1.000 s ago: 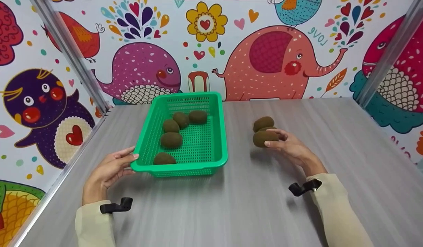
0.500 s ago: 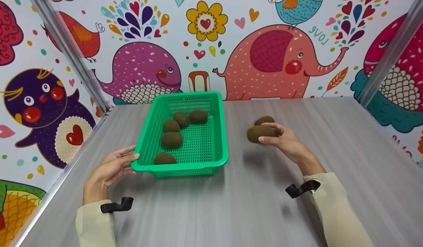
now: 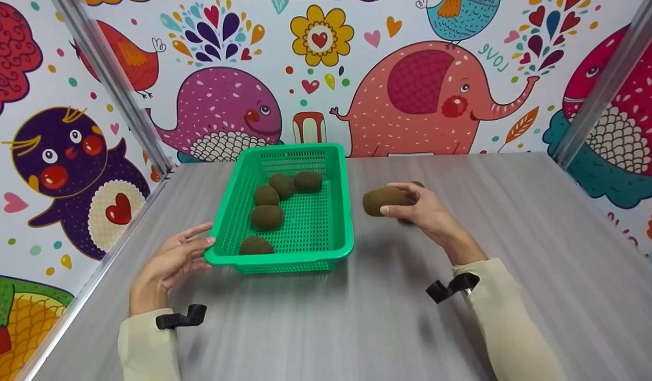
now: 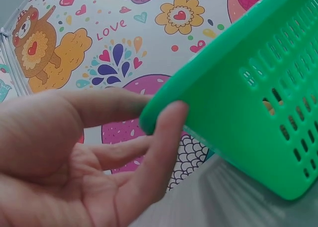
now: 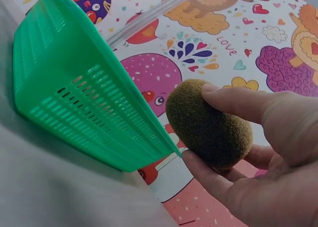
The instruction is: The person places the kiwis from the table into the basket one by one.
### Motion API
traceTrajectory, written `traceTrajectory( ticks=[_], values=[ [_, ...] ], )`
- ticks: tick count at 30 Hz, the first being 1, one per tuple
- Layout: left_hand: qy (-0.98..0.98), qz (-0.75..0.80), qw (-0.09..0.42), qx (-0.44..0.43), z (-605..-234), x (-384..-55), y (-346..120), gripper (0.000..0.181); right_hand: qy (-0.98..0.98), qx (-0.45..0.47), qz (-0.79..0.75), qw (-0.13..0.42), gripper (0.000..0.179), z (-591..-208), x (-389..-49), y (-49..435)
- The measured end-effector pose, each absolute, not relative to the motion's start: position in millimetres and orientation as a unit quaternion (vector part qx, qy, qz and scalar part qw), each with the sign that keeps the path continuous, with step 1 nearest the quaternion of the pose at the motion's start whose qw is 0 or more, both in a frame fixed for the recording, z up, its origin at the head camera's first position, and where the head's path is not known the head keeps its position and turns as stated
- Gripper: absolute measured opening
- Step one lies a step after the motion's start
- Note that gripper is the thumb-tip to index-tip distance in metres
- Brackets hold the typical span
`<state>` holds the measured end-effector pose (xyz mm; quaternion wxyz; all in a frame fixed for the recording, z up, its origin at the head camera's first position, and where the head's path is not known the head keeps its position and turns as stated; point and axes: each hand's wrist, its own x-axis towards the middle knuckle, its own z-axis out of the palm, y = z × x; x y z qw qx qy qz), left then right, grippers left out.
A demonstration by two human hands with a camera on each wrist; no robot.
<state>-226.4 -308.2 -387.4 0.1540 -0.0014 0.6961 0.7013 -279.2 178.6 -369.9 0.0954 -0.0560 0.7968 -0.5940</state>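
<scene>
My right hand [image 3: 431, 219] grips a brown fuzzy kiwi [image 3: 377, 201] between thumb and fingers, raised over the table a little right of the green plastic basket [image 3: 348, 217]. In the right wrist view the held kiwi [image 5: 206, 125] shows whole, close to the basket wall [image 5: 94, 103]. At the basket's near left corner, my left hand [image 3: 164, 267] pinches the rim; the left wrist view shows thumb and finger on either side of that rim [image 4: 166, 100]. Several kiwis [image 3: 267, 217] lie along the left and far part of the basket. Behind my right hand, more kiwi [image 3: 418, 184] peeks out, mostly hidden.
A grey wood-grain table [image 3: 315, 328] carries everything. Printed cartoon panels [image 3: 410, 106] close off the back and sides, with metal posts [image 3: 114, 90] at the corners. Black camera mounts [image 3: 183, 317] sit on both wrists.
My right hand has lifted the kiwi away from the others and carried it left toward the basket. The left hand has stayed on the rim, and the basket has not visibly moved.
</scene>
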Motion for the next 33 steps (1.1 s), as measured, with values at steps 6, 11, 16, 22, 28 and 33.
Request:
traceTrajectory(
  ticks=[6, 11, 16, 22, 28, 33],
  values=[
    [0.701, 0.697, 0.148, 0.008, -387.4, -226.3, -307.8, 0.072, 0.809, -0.064, -0.576, 0.094, 0.067, -361.1, -288.3, 162.5],
    [0.720, 0.680, 0.138, 0.003, -386.4, -225.7, -304.6, 0.071, 0.818, -0.077, -0.562, 0.093, 0.064, -356.8, -294.8, 150.6],
    [0.756, 0.643, 0.121, -0.018, -383.2, -225.9, -298.5, 0.068, 0.820, -0.075, -0.558, 0.105, 0.065, -353.6, -299.8, 142.1],
    [0.751, 0.649, 0.116, -0.027, -384.5, -222.9, -292.7, 0.064, 0.808, -0.076, -0.572, 0.115, 0.065, -353.3, -301.7, 133.3],
    [0.737, 0.669, 0.096, -0.031, -385.1, -219.8, -283.7, 0.057, 0.806, -0.085, -0.574, 0.121, 0.064, -348.3, -306.1, 123.5],
    [0.740, 0.667, 0.068, -0.048, -386.0, -218.3, -278.3, 0.056, 0.806, -0.085, -0.571, 0.130, 0.067, -341.0, -309.4, 113.1]
  ],
)
